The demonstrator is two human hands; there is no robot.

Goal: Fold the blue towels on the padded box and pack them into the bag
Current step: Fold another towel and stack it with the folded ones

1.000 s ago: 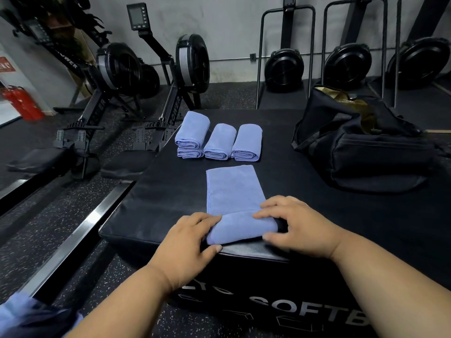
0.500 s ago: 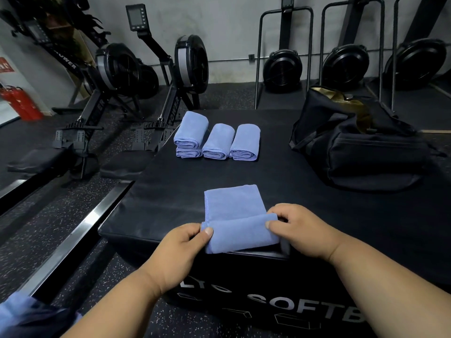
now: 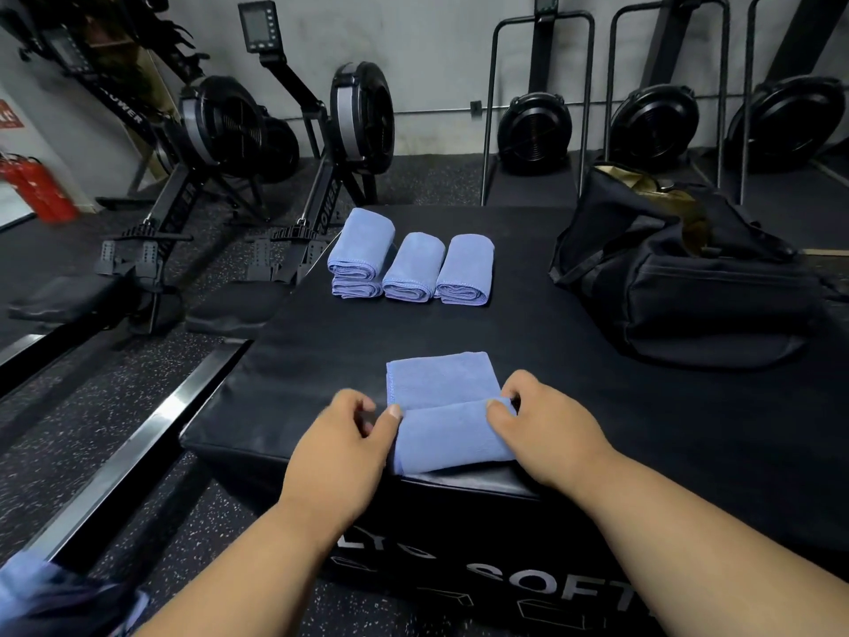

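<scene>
Under both hands (image 3: 342, 445), towel's (image 3: 452, 434) side edges hide.

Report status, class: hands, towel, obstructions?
Left hand and right hand pinch the towel ends, mid-roll. Four folded towels wait behind; bag open. Nothing in the way.

Support: black padded box (image 3: 321, 360), white lettering on its front face. On its top, at the near edge, a half-rolled blue towel (image 3: 448, 409), gripped at its roll by the left hand (image 3: 342, 445) and right hand (image 3: 546, 427). Beyond the grip, well apart: a row of rolled blue towels (image 3: 411, 266), the leftmost stacked on another. Beyond and right of the grip: an open black bag (image 3: 680, 287).
</scene>
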